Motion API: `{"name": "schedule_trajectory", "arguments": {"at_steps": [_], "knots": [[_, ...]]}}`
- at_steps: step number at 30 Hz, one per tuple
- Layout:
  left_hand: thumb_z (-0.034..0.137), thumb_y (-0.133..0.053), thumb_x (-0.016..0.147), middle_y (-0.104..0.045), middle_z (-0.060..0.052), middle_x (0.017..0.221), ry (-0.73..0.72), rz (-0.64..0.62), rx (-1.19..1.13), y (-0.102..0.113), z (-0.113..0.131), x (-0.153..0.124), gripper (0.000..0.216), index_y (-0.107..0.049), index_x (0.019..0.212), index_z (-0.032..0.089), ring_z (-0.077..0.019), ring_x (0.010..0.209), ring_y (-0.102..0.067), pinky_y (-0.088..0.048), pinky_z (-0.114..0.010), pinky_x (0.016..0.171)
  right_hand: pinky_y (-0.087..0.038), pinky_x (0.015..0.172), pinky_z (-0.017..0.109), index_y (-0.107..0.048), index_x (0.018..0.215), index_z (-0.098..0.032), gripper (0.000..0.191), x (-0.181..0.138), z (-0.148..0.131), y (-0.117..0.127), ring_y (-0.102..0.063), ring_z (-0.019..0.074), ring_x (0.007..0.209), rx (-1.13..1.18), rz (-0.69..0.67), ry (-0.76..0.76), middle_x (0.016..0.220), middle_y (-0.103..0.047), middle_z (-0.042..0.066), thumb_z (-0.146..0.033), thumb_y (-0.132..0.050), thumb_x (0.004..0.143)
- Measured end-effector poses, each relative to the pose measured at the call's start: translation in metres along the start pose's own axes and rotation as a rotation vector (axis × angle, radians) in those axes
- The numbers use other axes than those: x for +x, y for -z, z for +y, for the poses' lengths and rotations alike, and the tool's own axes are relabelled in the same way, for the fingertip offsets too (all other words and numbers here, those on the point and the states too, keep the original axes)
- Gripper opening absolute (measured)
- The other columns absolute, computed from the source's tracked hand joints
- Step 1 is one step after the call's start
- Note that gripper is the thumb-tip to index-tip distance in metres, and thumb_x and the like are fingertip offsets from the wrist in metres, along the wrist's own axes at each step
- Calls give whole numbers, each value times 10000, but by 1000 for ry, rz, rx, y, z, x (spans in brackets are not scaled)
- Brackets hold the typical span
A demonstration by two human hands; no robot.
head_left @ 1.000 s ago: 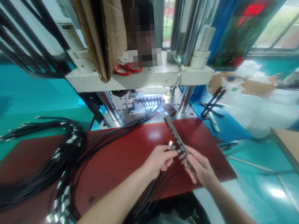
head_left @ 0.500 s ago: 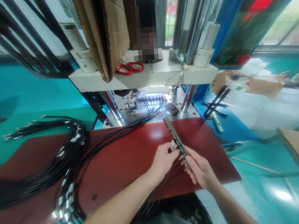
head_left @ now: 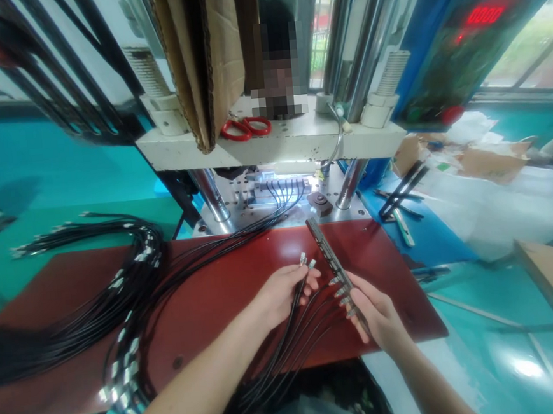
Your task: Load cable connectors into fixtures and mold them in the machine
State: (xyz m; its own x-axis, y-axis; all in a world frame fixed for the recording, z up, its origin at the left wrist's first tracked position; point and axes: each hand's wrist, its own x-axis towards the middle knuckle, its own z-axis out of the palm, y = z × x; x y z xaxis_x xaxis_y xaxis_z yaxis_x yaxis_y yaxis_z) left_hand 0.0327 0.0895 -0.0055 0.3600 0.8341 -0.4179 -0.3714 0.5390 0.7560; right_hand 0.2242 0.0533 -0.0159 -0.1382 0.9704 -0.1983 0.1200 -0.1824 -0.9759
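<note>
My left hand (head_left: 287, 289) is closed on black cables, and their small metal connector ends (head_left: 304, 261) stick up past the thumb. My right hand (head_left: 374, 308) grips the lower end of a long dark metal bar (head_left: 328, 251) with a row of slots. Several cables (head_left: 310, 332) with metal ends sit along the bar's left side near the right fingers, and they trail down toward my lap. A small space separates the left-hand connectors from the bar. Both hands are above a reddish-brown board (head_left: 217, 301).
Bundled black cables (head_left: 140, 262) lie over the board's left side. Behind it stands a press (head_left: 272, 147) with cables in its lit lower fixture. Red-handled scissors (head_left: 246, 128) and cardboard (head_left: 223, 51) rest on its plate. Pliers and a cutter (head_left: 403, 226) lie to the right.
My left hand has drawn back to the left, away from the bar, with cable ends now showing above its fingers. My right hand still holds the bar in nearly the same place.
</note>
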Motion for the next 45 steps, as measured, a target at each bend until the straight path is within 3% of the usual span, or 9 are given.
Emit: {"name": "schedule_trajectory", "arguments": {"at_steps": [3, 8, 16, 19, 24, 32, 35, 41, 45], "knots": [[344, -570, 724, -505, -17, 622, 61, -9, -27, 1, 1, 2, 266, -614, 797, 92, -65, 497, -428, -290, -184, 440, -334, 259, 162, -439, 1249, -144, 541, 1, -1, 0, -435, 60, 304, 16, -21, 1, 570, -545, -24, -460, -475, 813], [362, -597, 691, -462, 18, 574, 23, 0, 30, -4, 0, 6, 255, -570, 728, 111, -42, 439, -355, -227, -174, 406, -344, 264, 163, -449, 1240, -143, 539, 2, -1, 1, -438, 60, 309, 39, -33, -15, 567, -548, -24, -459, -489, 806], [313, -605, 645, -411, 62, 483, -287, 239, 422, -17, -5, 12, 219, -477, 578, 148, -47, 439, -311, -249, -192, 454, -339, 262, 176, -459, 1236, -130, 558, 3, -2, 2, -430, 67, 299, 17, -63, -13, 542, -553, -22, -474, -491, 797], [299, -571, 668, -420, 54, 509, -372, 245, 513, -17, -6, 12, 213, -467, 558, 150, -65, 493, -348, -299, -201, 514, -339, 270, 166, -454, 1239, -138, 536, 3, -2, 3, -436, 63, 306, 1, -81, -9, 544, -551, -23, -456, -486, 809], [301, -542, 676, -454, 41, 526, -390, 243, 633, -18, -4, 12, 225, -446, 531, 158, -89, 529, -395, -322, -214, 552, -329, 260, 159, -456, 1240, -136, 549, 3, 0, 2, -422, 61, 296, -36, -71, -13, 514, -537, -31, -471, -478, 805], [284, -522, 698, -470, 34, 541, -409, 247, 653, -13, -3, 10, 188, -479, 568, 155, -96, 550, -403, -325, -221, 577, -319, 281, 164, -421, 1277, -170, 528, 6, -2, -3, -392, 59, 275, -203, -109, 9, 456, -485, -65, -459, -415, 835], [332, -499, 736, -491, 24, 568, -417, 203, 643, -8, 3, 6, 223, -493, 600, 155, -93, 548, -420, -330, -217, 559, -326, 284, 163, -424, 1272, -155, 538, 4, -3, -1, -407, 60, 293, -135, -104, -12, 492, -522, -46, -464, -436, 831], [464, -428, 777, -293, 105, 480, -275, 276, 251, -5, 6, 4, 255, -340, 731, 229, -56, 376, -202, -159, -176, 383, -338, 285, 198, -417, 1270, -108, 596, 3, -2, 3, -414, 81, 285, 17, -99, -18, 464, -536, -36, -476, -485, 807], [385, -489, 754, -346, 83, 509, -368, 232, 393, -7, 1, 8, 244, -365, 663, 196, -56, 453, -285, -243, -175, 457, -326, 276, 184, -434, 1258, -113, 588, 3, -4, 2, -405, 73, 280, 61, -107, -19, 456, -524, -40, -468, -511, 794]]}}
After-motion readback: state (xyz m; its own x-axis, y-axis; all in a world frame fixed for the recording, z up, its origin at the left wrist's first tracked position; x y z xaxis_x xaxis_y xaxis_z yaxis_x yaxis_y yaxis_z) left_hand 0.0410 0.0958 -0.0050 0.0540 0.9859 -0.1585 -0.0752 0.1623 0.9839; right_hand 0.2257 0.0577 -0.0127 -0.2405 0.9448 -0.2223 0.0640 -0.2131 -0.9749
